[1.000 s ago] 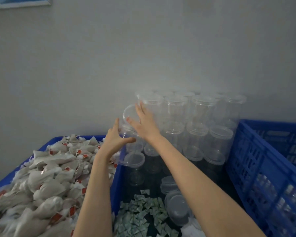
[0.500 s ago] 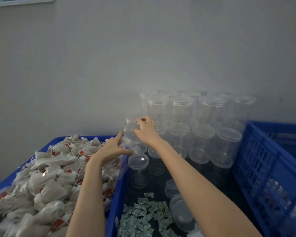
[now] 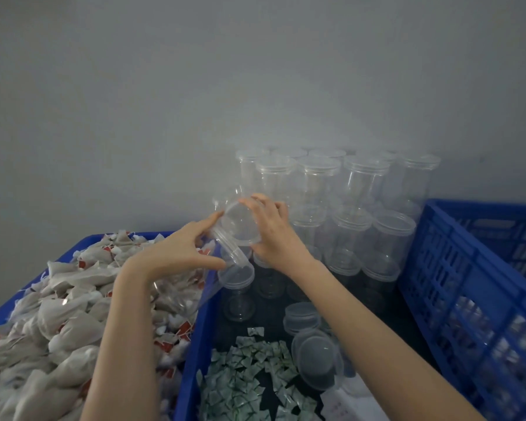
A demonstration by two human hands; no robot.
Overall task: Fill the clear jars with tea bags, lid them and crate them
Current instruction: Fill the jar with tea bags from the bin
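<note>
Both hands are gripping one empty jar (image 3: 236,230): left hand (image 3: 179,250) pinching its lidded end, right hand (image 3: 272,232) curling round its base; left of the grip, a bin (image 3: 195,360) is holding tea bags (image 3: 58,314).

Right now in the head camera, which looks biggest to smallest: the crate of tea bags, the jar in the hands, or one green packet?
1. Crate of tea bags, biggest by far.
2. Clear jar held in both hands.
3. One green packet, smallest.
The crate sits nearer the camera, but the order still looks safe.
</note>
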